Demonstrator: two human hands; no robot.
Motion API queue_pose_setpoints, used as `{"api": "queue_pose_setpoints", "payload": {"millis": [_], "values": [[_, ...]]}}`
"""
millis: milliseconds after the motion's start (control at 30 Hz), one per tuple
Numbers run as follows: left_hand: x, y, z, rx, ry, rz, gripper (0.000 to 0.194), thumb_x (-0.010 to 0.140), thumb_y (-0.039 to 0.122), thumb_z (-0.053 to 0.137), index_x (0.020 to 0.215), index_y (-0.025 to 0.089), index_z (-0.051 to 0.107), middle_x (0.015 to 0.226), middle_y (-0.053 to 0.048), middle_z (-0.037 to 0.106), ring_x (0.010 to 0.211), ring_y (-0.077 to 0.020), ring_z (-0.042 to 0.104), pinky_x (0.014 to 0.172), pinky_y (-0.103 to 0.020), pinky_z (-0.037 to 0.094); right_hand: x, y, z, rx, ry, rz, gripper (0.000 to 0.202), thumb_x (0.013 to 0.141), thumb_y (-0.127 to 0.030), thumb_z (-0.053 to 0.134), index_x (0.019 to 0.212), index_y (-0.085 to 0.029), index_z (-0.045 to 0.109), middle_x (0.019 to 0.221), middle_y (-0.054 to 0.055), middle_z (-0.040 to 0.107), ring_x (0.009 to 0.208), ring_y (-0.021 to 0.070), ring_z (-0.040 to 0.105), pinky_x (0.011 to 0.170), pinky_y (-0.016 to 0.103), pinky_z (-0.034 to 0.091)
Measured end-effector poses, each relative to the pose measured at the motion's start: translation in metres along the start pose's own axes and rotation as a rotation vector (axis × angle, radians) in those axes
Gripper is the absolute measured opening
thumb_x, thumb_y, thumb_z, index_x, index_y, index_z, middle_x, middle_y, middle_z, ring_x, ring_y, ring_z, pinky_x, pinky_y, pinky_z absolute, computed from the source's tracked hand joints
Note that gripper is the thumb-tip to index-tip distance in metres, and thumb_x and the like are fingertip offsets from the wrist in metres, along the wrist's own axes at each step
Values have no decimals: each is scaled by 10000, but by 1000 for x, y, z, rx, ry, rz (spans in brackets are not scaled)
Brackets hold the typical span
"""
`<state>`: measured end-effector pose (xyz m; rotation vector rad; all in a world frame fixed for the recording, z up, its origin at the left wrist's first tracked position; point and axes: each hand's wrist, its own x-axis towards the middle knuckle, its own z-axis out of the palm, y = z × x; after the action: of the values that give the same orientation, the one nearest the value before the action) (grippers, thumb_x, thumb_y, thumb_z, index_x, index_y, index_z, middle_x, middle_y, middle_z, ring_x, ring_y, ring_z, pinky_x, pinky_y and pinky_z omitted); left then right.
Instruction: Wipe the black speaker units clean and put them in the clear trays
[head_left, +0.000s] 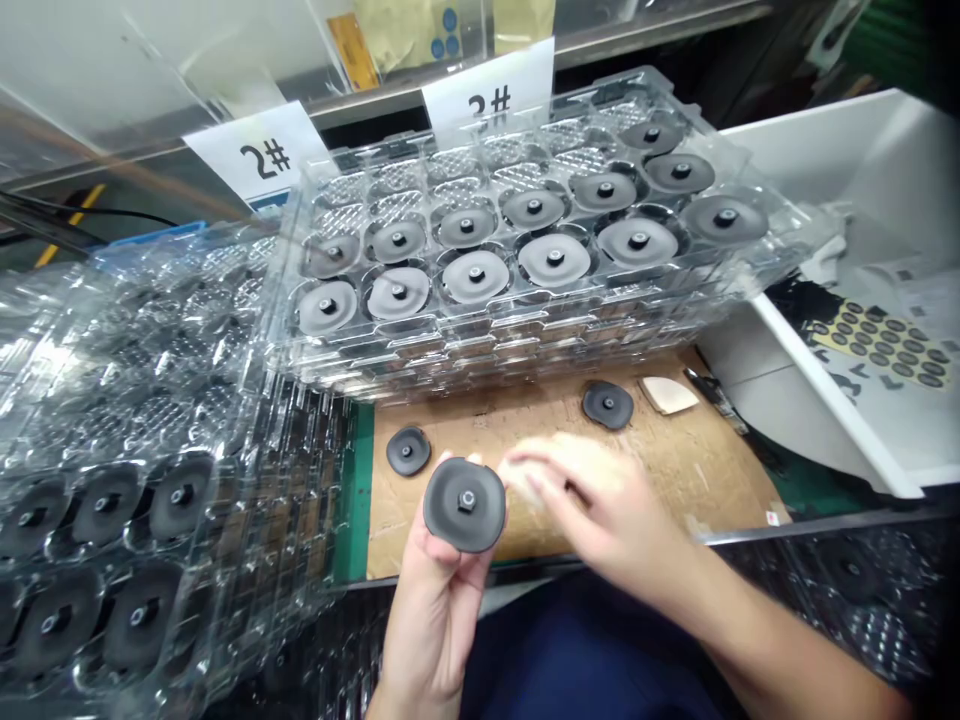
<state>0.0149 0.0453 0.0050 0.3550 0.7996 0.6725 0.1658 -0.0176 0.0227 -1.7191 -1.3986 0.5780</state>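
My left hand (442,600) grips a black rounded disc (450,515) by its edge, its flat face up, with a small metal-tipped stud at the centre. Just right of that disc is my right hand (592,500), blurred, its fingers pinched together. Something pale shows at those fingertips, too smeared to name. Behind the left hand, a second black disc (407,451) lies on the brown cardboard (480,425). Beyond the right hand rests a third black disc (608,405), beside a folded cream pad (668,395).
Stacked clear plastic trays (495,320) with several black discs stand at the back, below paper signs marked 2# (266,155) and 3# (491,95). More clear trays (225,440) fill the left side. A white bin (832,400) holding a sticker sheet (885,340) is at right.
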Motion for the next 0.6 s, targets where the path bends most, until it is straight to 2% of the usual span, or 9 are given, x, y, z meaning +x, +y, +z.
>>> {"api": "queue_pose_setpoints", "payload": {"millis": [100, 167, 233, 333, 400, 467, 533, 600], "values": [[0, 3, 1, -12, 6, -34, 468, 634, 360, 704, 1087, 271, 627, 1095, -41, 676, 1051, -256, 595, 919, -336, 479, -9, 29, 13, -64, 6, 187, 208, 912, -228, 415, 1024, -184, 585, 991, 59, 649, 903, 175, 597, 795, 321, 452], [1, 3, 0, -15, 4, -21, 468, 627, 336, 720, 1078, 247, 631, 1109, -52, 669, 1055, -277, 590, 929, -367, 473, -24, 45, 27, -55, -70, 208, 211, 905, -220, 430, 1030, -191, 598, 994, 58, 655, 904, 177, 606, 788, 323, 467], [3, 2, -2, -22, 3, -8, 454, 635, 317, 722, 1072, 234, 632, 1109, -59, 667, 1053, -283, 590, 919, -371, 481, -37, 58, 41, -42, -126, 197, 202, 884, -199, 465, 1001, -197, 629, 903, 45, 675, 835, 173, 625, 747, 315, 485], [5, 2, -4, -26, -3, -24, 458, 637, 323, 721, 1076, 232, 627, 1121, -59, 660, 1052, -279, 591, 892, -346, 500, -42, 65, 46, -19, -162, 194, 185, 860, -178, 504, 954, -204, 662, 780, 21, 678, 730, 157, 633, 677, 283, 497], [6, 1, -2, -7, -10, -44, 497, 621, 330, 730, 1095, 230, 616, 1162, -64, 639, 1059, -281, 585, 884, -339, 503, -32, 56, 35, -8, -123, 212, 204, 881, -187, 478, 1000, -204, 643, 874, 33, 681, 799, 158, 632, 704, 278, 496], [5, -1, 0, 6, -20, -39, 528, 617, 330, 733, 1119, 238, 600, 1173, -65, 633, 1058, -269, 586, 870, -323, 507, -18, 34, 20, 14, -20, 198, 231, 905, -203, 441, 1075, -212, 597, 1008, 42, 656, 907, 160, 607, 759, 280, 481], [3, -5, 3, 12, -17, -43, 521, 645, 310, 721, 1146, 268, 582, 1142, -48, 651, 1047, -234, 593, 858, -287, 505, -5, 6, 7, 48, 106, 66, 254, 896, -189, 450, 1126, -213, 557, 1050, 39, 637, 936, 164, 583, 800, 297, 454], [0, -8, 2, 19, -8, -89, 505, 691, 286, 694, 1178, 292, 557, 1134, -34, 654, 1069, -207, 579, 887, -266, 480, 2, -19, 1, 53, 115, -146, 275, 873, -151, 453, 1133, -162, 544, 1008, 58, 646, 878, 175, 578, 802, 333, 429]]}}
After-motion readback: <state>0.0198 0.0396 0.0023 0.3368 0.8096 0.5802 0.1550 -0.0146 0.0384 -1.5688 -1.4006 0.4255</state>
